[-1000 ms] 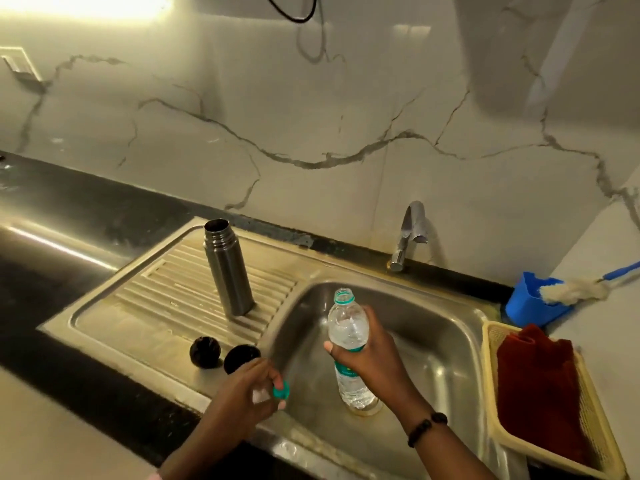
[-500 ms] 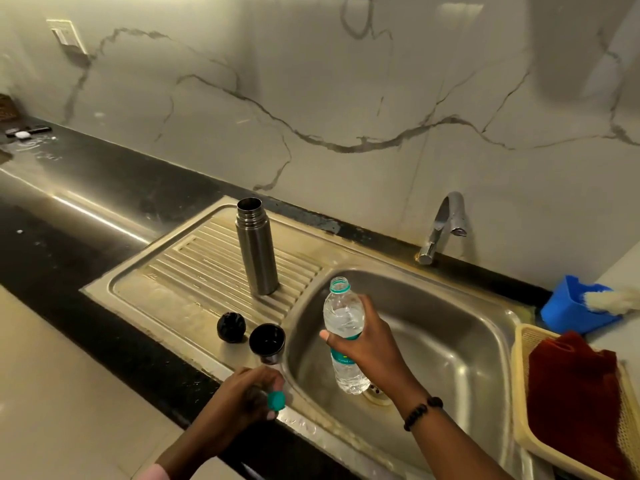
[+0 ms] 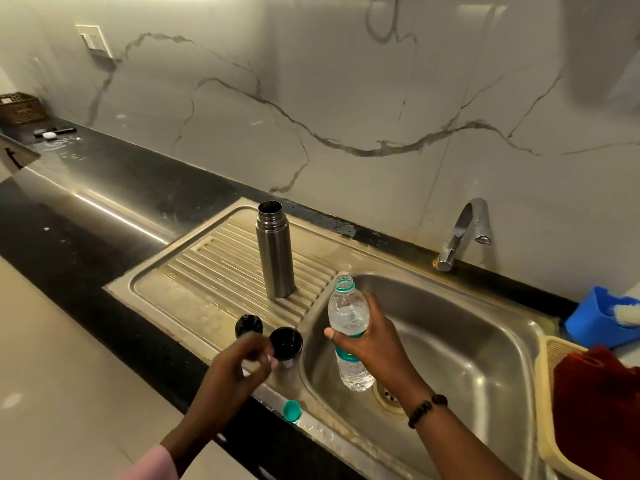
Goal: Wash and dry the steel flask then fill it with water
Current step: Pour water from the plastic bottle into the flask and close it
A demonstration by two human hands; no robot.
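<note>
Steel, brushed and dull grey, makes up your flask (image 3: 275, 251): a tall, slim cylinder with a ringed neck and an open mouth, standing upright on the ribbed draining board (image 3: 207, 271) to the left of the sink basin (image 3: 460, 344). Its two dark caps sit near the board's front edge, a rounded stopper (image 3: 248, 324) and a cup-shaped lid (image 3: 286, 344) with its hollow facing up. Your right hand (image 3: 372, 336) wraps around a clear, ridged plastic bottle (image 3: 348, 318), uncapped and upright over the basin, with water visible inside. A small teal bottle cap (image 3: 291, 410) lies on the sink's front rim. Your left hand (image 3: 239, 362) hovers just before the cup lid, but motion blur smears the fingers, so you cannot tell how they are set. At the right edge, a yellow basket (image 3: 549, 403) holding a dark red cloth (image 3: 595, 400) is cut off.
</note>
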